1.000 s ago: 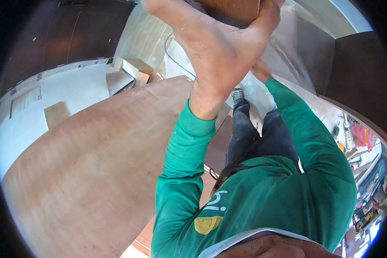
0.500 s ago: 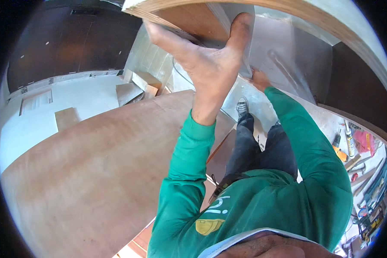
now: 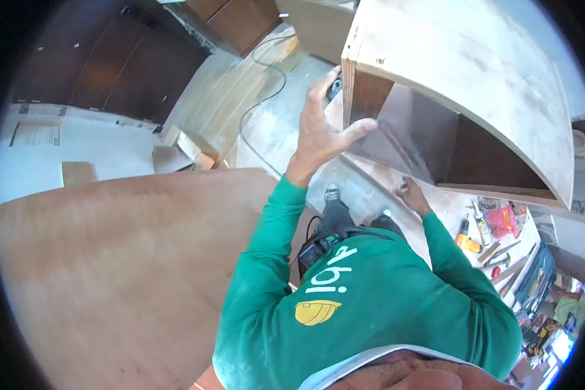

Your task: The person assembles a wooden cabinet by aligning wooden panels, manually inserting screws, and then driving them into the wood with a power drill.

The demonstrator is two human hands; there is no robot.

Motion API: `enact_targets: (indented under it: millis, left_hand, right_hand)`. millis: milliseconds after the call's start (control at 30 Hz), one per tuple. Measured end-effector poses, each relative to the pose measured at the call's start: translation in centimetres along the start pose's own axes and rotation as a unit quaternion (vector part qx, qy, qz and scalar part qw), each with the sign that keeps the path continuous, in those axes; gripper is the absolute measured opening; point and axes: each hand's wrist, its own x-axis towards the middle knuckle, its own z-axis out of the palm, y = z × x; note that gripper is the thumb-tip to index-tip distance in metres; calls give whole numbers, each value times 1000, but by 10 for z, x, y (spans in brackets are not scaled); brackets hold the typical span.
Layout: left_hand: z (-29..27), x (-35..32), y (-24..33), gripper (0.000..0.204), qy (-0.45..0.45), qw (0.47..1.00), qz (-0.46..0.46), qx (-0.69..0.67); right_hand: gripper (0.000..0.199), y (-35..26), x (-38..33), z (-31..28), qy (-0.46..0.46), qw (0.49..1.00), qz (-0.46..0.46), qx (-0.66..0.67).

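A wooden cabinet box with a pale, smudged top panel (image 3: 448, 52) and a dark inner side (image 3: 481, 153) stands at the upper right. Just left of its near corner is my left hand (image 3: 322, 127), open, with thumb and fingers spread around nothing. The thumb tip overlaps the box's edge in view; I cannot tell whether it touches. Below the box's front opening, my right hand (image 3: 413, 195) hovers by the white worktop with fingers loosely bent and apart. I see nothing held in it.
A large brown wood sheet (image 3: 130, 273) fills the left side. A black cable (image 3: 244, 123) curves over the floor. To the right lie a yellow-and-black drill (image 3: 467, 239), a sealant tube (image 3: 481, 224), a pink bag (image 3: 502, 222) and a hammer (image 3: 497, 262). Another person (image 3: 569, 309) is at far right.
Both hands have come off the box and drawn back toward me. The view has shifted, so the box now sits farther right, showing its top panel and more floor.
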Motion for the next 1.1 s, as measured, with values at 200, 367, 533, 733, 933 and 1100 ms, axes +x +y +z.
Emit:
enact_targets:
  millis: [200, 367, 533, 733, 933, 1100]
  left_hand:
    - [-33, 67, 2, 90, -51, 980, 190, 2]
    - [-50, 126, 22, 78, -126, 957, 257, -39]
    - [-48, 139, 19, 54, -210, 939, 265, -56]
    - [-32, 112, 14, 62, -184, 949, 246, -66]
    - [-31, 103, 27, 68, -155, 945, 287, 32]
    - [-34, 110, 32, 71, -186, 940, 283, 46]
  right_hand:
    - [62, -164, -60, -86, 120, 970, -130, 164]
    - [61, -315, -70, -156, 216, 905, -303, 205]
    - [62, -371, -38, -125, 254, 848, -338, 319]
    - [48, -369, -15, -104, 311, 704, -348, 535]
    - [42, -353, 24, -110, 351, 817, -364, 278]
    - [42, -368, 19, -117, 292, 819, -301, 390]
